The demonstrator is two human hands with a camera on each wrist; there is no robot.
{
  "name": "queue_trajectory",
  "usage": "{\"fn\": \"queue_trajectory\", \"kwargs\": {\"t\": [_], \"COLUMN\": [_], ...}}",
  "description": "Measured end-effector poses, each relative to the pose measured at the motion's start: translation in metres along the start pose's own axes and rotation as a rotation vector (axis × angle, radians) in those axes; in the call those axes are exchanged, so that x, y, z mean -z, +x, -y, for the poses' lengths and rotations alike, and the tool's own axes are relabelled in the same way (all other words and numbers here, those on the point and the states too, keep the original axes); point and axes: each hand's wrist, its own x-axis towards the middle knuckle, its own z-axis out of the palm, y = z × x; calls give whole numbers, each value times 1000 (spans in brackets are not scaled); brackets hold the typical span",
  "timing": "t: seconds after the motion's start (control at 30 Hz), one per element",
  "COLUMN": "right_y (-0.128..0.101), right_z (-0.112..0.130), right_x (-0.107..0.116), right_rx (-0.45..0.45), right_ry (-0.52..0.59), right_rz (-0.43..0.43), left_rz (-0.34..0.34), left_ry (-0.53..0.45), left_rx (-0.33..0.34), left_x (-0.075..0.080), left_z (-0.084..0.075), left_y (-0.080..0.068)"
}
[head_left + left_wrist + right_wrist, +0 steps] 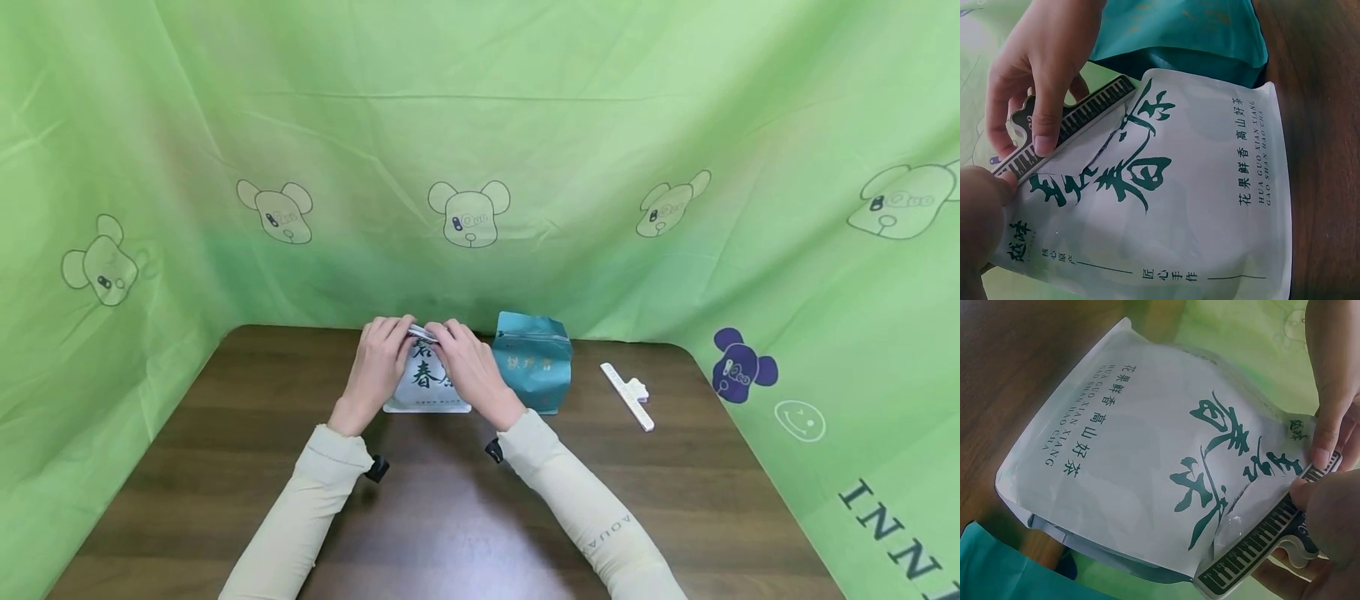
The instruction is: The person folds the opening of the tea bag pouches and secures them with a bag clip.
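Both hands, left hand (378,354) and right hand (467,360), are pinching a clip (1066,125) along the top of the white bag (427,385) standing mid-surface (450,517), teal bag (534,361) at 3 o'clock; keeping the clip level across the fold is advisable.

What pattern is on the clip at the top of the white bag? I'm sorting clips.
Black and white piano keys on the clip; the right wrist view shows it best.
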Motion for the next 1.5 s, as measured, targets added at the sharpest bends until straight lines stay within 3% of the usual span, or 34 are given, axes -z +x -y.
{"fn": "queue_trajectory", "kwargs": {"t": [0.27,0.53,0.7,0.87,1.07,1.27,1.5], "right_y": [0,3,-1,-11,-30,-52,-69], "right_z": [-2,3,-3,-31,-74,-101,-108], "right_x": [3,27,56,83,101,99,94], "right_rx": [9,10,100,201,111,6,-97], "right_ry": [-22,-119,-74,-33,-62,-98,-33], "right_rz": [27,45,-107,-291,-382,-275,-165], "left_rz": [54,98,113,151,208,231,216], "left_ry": [142,177,166,114,118,167,178], "left_rx": [-39,10,3,-33,-100,-167,-206], "left_x": [3,9,7,-2,-24,-44,-67], "left_z": [-2,-12,-26,-48,-77,-99,-116], "left_y": [2,11,22,38,57,68,69]}}
